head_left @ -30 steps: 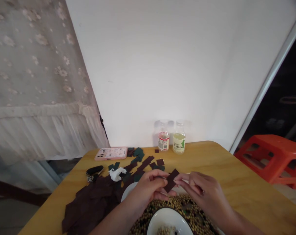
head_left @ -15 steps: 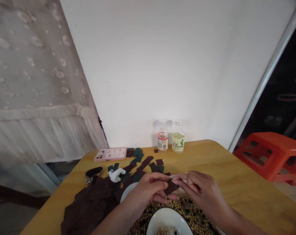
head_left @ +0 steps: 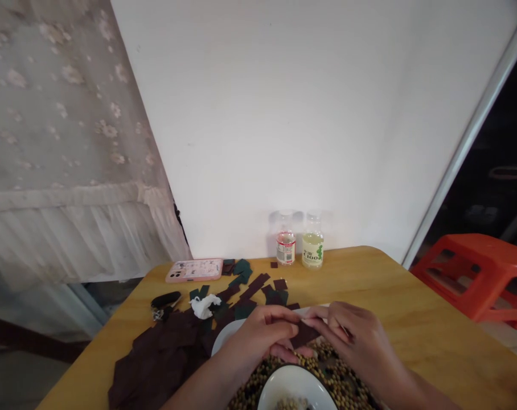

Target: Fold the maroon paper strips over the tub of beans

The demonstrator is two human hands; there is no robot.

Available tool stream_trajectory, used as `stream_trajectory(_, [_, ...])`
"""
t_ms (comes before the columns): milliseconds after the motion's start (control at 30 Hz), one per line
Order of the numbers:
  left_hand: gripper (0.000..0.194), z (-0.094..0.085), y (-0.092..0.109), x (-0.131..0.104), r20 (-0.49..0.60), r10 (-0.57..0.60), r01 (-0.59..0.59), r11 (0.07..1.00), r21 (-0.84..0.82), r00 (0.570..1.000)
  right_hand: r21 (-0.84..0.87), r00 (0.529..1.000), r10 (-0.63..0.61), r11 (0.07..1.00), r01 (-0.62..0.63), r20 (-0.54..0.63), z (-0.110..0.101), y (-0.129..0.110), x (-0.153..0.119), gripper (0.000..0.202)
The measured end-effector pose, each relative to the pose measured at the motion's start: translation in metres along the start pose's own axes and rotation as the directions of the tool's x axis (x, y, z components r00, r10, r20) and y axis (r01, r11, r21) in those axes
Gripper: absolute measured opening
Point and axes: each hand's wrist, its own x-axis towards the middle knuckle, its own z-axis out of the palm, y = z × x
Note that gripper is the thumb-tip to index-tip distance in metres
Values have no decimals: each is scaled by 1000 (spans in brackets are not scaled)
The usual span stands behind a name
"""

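A: Where is the brown piece [head_left: 303, 336] being held?
B: Above the beans [head_left: 346, 373]: the left hand [head_left: 272, 331] is pinching it between thumb and fingers; the right hand [head_left: 353, 331] is apparently pinching its partly hidden edge.

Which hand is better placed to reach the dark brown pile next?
Left, probably: the left hand is nearer the dark brown pile; the right hand sits farther off. Both hold a brown piece.

Head camera looks forward-down across the table [head_left: 425, 330].
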Motion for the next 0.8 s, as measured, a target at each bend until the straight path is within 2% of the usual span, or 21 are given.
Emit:
stream_trajectory(67, [27, 0, 0, 0, -18, -6, 6, 1000, -6, 1000, -27, 1000, 17, 999, -17, -13, -1, 1, 0, 36])
stream_trajectory(233, [30, -1, -1, 0, 20, 13, -14, 1000, 6, 1000, 43, 998, 17, 999, -20, 68, -1, -1, 0, 36])
stream_trajectory(400, [30, 0, 0, 0, -12, 3, -3, 1000, -2, 1000, -19, 1000, 22, 1000, -22, 2, -1, -1, 0, 38])
stream_trajectory(800, [30, -1, -2, -1, -3, 11, -11, 1000, -16, 1000, 63, 999, 42, 997, -44, 27, -3, -2, 1, 39])
